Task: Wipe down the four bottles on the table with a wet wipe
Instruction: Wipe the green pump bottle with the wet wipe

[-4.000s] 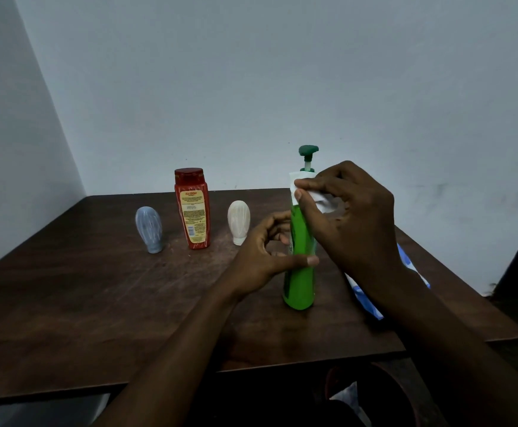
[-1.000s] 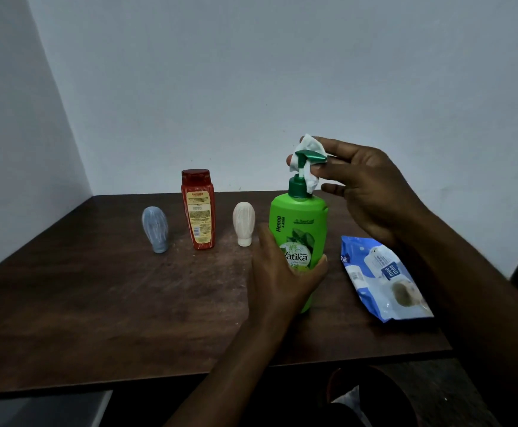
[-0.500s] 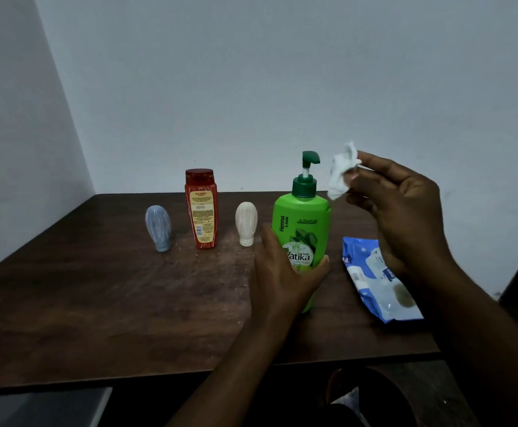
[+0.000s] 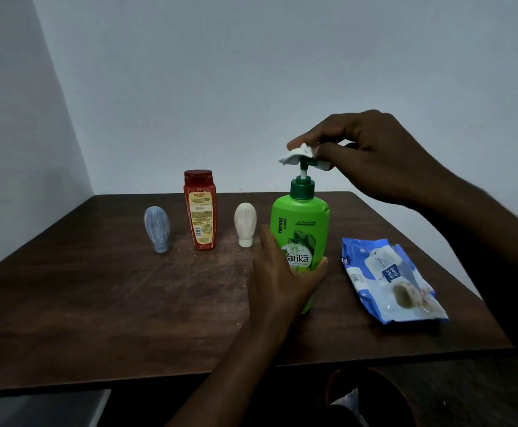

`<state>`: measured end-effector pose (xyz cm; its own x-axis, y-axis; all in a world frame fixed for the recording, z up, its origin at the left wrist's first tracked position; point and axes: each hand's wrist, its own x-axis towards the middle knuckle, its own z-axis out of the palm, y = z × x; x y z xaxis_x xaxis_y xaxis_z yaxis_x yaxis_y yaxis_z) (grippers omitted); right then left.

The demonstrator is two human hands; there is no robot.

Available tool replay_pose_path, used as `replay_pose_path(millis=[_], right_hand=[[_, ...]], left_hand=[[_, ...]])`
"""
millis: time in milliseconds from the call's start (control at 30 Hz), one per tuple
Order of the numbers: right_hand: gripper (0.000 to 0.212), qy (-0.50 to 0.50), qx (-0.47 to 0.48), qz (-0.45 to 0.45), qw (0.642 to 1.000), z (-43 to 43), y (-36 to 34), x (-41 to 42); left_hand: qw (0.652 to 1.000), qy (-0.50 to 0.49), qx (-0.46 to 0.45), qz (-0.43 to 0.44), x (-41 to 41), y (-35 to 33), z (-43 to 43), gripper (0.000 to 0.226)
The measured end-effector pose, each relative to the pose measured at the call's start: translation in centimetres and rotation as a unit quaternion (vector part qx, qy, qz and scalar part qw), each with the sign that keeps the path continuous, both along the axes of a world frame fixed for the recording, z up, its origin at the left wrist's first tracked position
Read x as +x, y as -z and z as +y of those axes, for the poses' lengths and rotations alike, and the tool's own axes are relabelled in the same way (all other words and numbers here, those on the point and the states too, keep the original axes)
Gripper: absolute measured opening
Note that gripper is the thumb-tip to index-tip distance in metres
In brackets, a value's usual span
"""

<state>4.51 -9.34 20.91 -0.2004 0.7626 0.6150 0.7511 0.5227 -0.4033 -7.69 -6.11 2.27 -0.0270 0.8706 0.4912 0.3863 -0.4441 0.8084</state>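
We saw the green pump bottle (image 4: 300, 229) standing upright on the dark wooden table (image 4: 97, 303), near its front edge. The left hand (image 4: 282, 282) wrapped its fingers (image 4: 321, 265) around the bottle's lower body. The right hand (image 4: 371, 155) pinched a crumpled white wet wipe (image 4: 297, 155) over the pump head, its fingers (image 4: 296, 143) closed on the wipe. Farther back stood a red bottle (image 4: 200, 211), a blue-grey bottle (image 4: 157, 229) and a cream bottle (image 4: 245, 224). A blue wipes pack (image 4: 390, 278) lay just right of the green bottle.

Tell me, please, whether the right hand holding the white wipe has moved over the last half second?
Yes: the right hand moved left, back onto the green pump bottle.
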Motion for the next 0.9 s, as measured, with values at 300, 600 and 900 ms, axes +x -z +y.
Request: replay_pose_path(millis=[300,600,900], right_hand=[[0.034,-0.049,0.073,-0.015,0.996,-2.3,1.5,2.4],[0.031,-0.067,-0.025,0.250,0.966,-0.9,-0.4,2.0],[0.010,0.045,-0.034,0.021,0.998,-3.1,-1.1,1.2]], left_hand=[[1.000,-0.003,0.003,0.004,0.0,0.0,0.0,0.093],[1.000,-0.010,0.003,-0.012,-0.1,-0.1,-0.1,0.092],[1.000,-0.012,0.015,0.000,-0.1,-0.1,-0.2,0.092]])
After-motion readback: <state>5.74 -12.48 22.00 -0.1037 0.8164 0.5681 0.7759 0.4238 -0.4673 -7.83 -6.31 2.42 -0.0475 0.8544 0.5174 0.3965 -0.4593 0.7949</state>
